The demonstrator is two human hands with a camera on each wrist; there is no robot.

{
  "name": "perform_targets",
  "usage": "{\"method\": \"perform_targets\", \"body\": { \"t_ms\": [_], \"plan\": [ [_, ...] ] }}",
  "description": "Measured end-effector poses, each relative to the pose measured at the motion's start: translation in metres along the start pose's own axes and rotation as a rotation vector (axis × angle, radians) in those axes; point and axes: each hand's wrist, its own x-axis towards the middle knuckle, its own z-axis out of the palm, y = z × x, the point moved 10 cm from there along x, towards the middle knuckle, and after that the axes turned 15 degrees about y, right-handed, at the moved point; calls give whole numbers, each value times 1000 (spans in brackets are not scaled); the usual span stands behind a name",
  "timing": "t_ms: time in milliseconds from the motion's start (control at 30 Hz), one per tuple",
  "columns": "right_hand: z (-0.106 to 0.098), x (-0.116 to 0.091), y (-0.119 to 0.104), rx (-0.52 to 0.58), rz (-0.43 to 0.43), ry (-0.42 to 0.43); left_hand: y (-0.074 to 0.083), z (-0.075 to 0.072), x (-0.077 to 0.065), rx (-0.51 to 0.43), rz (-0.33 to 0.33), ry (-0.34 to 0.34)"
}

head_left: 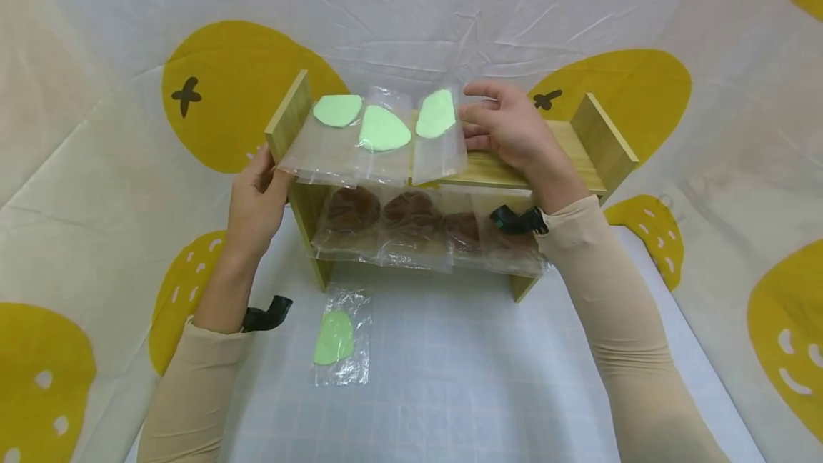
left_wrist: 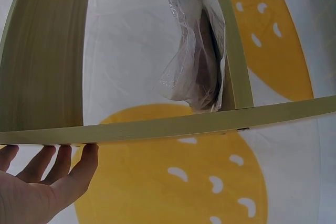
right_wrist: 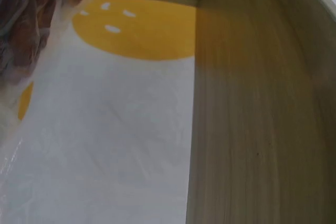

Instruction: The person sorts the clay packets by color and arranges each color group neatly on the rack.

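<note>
A small wooden shelf rack [head_left: 559, 151] stands at the back. My left hand [head_left: 255, 206] is at its left side panel [head_left: 288, 116], fingertips against the outer face in the left wrist view. On the upper board lie clear bags with light green flat pieces, the rightmost being this green-piece bag [head_left: 439, 152]. My right hand [head_left: 508, 123] is at that bag's right edge, its fingers slightly bent and spread, reaching toward the plastic. In the right wrist view the hand is out of sight; the wooden board [right_wrist: 257, 129] fills the right side.
On the lower level sit several clear bags with round brown pieces [head_left: 411, 209]. Another bagged green piece [head_left: 334, 338] lies on the pale table [head_left: 450, 377] in front of the rack. A white cloth with yellow fruit shapes [head_left: 643, 84] hangs behind.
</note>
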Motion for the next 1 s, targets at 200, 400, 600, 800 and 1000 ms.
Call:
{"method": "perform_targets", "body": {
  "t_ms": [200,400,600,800,1000],
  "plan": [
    [-4,0,-5,-218,-96,29,1,0,0,8,-6,0],
    [-3,-4,-12,-369,-175,32,1,0,2,14,-11,5],
    [-11,-12,-17,-362,-173,93,2,1,2,3,-15,2],
    [-18,-27,-32,-329,-266,99,2,2,3,9,-12,5],
    [-23,-60,-44,-199,-363,68,2,3,3,11,-11,3]
  ]
}}
